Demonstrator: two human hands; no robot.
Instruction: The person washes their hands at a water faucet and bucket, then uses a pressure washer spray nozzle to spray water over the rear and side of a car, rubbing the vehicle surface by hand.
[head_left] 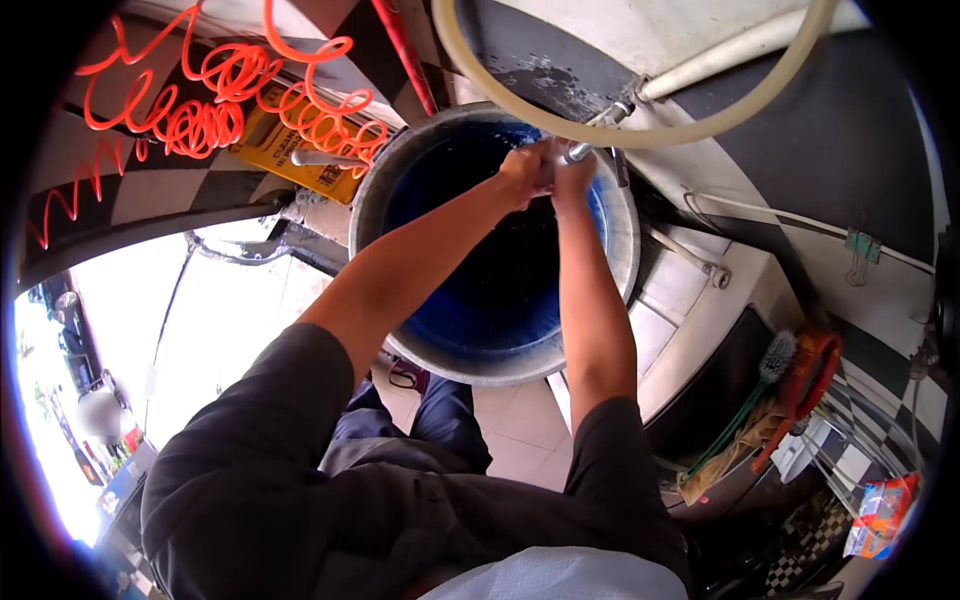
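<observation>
My left hand (522, 176) and my right hand (572, 184) meet below the metal tap (578, 151), over the far right part of a large round tub. Curled in toward the right hand, the left fingers seem closed, with a pale wet patch between the hands that I cannot make out. The tap covers part of my right hand, so its fingers are hidden. The tub (625, 235) has a grey metal rim and a blue inside wall, with dark liquid in it. Both forearms reach across its opening.
A beige hose (690, 136) loops above the tap. Orange coiled hose (215, 125) hangs at upper left before a yellow sign (300, 150). To the right stand a pale box-shaped unit (705, 310) and a brush (778, 356). A clip (862, 246) hangs from a cable.
</observation>
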